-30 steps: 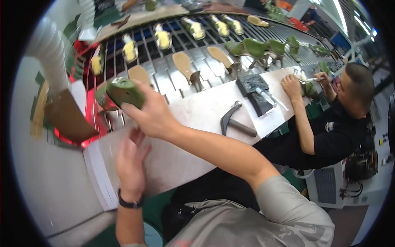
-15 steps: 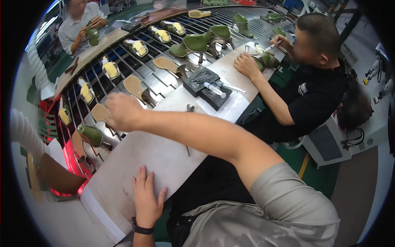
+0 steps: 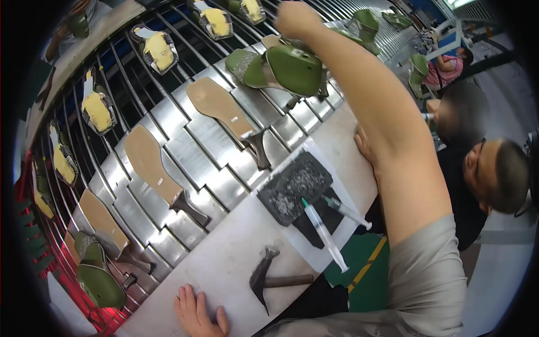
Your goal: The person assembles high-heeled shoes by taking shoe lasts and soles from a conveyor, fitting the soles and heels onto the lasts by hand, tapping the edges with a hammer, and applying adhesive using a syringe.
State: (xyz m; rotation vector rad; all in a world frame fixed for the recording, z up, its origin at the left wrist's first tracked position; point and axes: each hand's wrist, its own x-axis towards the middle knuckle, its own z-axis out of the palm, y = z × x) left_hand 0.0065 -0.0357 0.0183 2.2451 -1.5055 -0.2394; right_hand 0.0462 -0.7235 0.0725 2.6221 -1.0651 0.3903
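My left hand (image 3: 197, 314) lies palm down on the pale work board (image 3: 208, 269), fingers spread, holding nothing. My right arm stretches far out over the conveyor, and my right hand (image 3: 297, 21) is at its far side, above and behind a green high-heeled shoe (image 3: 295, 70). The fingers are turned away from view, so their grip is hidden. A hammer (image 3: 266, 281) with a wooden handle rests on the board, right of my left hand. Beyond it, two syringes (image 3: 325, 233) lie across a dark stone block (image 3: 295, 185) and a black piece.
Tan soles with heels (image 3: 149, 163) lie on the metal slats (image 3: 193, 151). Shoe parts with yellow undersides (image 3: 98, 106) stand along the far rods. Another green shoe (image 3: 101, 281) is at the near left. A co-worker in black (image 3: 494, 174) sits close on the right, partly behind my arm.
My right hand has gone from the soles at the left to the far right side of the conveyor. The view has shifted, and the hammer is now uncovered. My left hand stays flat.
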